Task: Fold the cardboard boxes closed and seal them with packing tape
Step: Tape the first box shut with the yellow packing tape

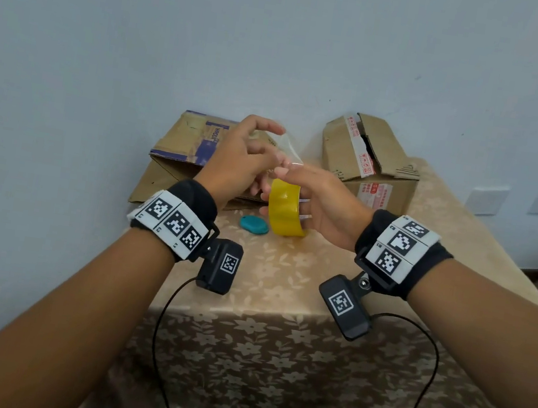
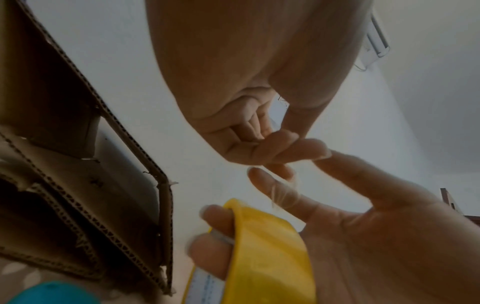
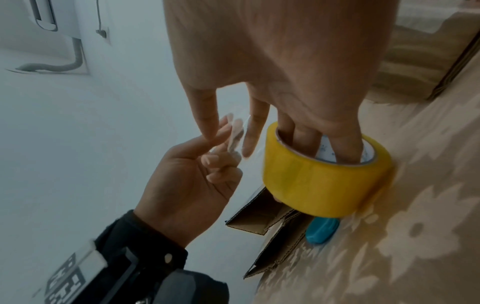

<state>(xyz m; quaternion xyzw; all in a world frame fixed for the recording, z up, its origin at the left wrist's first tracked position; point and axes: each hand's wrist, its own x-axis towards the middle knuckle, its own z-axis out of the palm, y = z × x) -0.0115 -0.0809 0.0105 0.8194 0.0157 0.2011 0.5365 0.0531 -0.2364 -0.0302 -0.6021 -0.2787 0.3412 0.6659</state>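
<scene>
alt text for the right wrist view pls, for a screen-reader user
Right hand wears a yellow tape roll on three fingers above a floral tablecloth, while the left hand pinches the clear tape end pulled from it. Cardboard flaps and a teal object lie beneath.

We cannot read the small red print on the right box [image 1: 371, 192]. The left hand [image 1: 232, 160] hides part of the left box [image 1: 182, 143], and the clear tape strip [image 1: 286, 147] between our fingers is blurred.
</scene>
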